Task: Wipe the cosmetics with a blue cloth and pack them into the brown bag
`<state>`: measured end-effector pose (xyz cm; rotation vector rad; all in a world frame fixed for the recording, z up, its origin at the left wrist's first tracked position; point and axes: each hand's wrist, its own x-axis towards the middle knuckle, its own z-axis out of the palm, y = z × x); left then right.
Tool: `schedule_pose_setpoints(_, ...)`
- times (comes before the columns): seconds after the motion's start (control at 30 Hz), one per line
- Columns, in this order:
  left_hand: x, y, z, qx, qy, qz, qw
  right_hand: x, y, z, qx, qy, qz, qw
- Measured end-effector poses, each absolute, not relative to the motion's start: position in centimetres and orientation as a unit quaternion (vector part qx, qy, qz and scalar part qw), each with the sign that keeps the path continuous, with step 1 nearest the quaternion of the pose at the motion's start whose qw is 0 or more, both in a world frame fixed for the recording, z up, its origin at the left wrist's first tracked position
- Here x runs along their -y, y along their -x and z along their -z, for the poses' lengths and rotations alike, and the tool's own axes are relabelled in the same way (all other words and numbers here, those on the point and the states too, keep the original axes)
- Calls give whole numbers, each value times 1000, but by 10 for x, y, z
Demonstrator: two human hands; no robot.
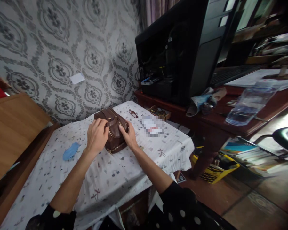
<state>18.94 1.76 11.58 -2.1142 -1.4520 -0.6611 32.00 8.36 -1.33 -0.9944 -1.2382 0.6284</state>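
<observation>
A brown leather handbag [114, 129] with gold zippers lies on the cloth-covered table in front of me. My left hand [97, 134] is at its left side, with fingers curled and thumb and forefinger pinched at the bag's upper part. Whether a zipper pull is between those fingertips is too small to make out. On the other side, my right hand [130, 134] grips the bag, thumb on top near a zipper and fingers hidden behind the edge. Left of the bag lies a crumpled blue face mask [71, 151]. Red-framed glasses [133, 113] rest beyond it to the right.
A white patterned cloth [115, 188] covers the table. A blurred-out packet [152, 126] lies right of the bag. On the dark red desk stand a black computer case [168, 60] and a clear plastic bottle [251, 103]. A yellow crate [216, 169] sits on the floor.
</observation>
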Motion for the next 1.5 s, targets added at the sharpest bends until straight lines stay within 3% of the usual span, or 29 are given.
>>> schedule_pose_setpoints(0.47, -65, -224, -110, 537, 778, 236, 224, -89, -323, 14, 524, 392, -308, 691)
schedule_pose_setpoints(1.07, -59, -242, -84, 535, 761, 222, 293, -82, -324, 12, 552, 433, -264, 662)
schedule_pose_setpoints(1.5, -61, -235, -85, 553, 756, 235, 258, -82, -326, 12, 529, 440, -314, 654)
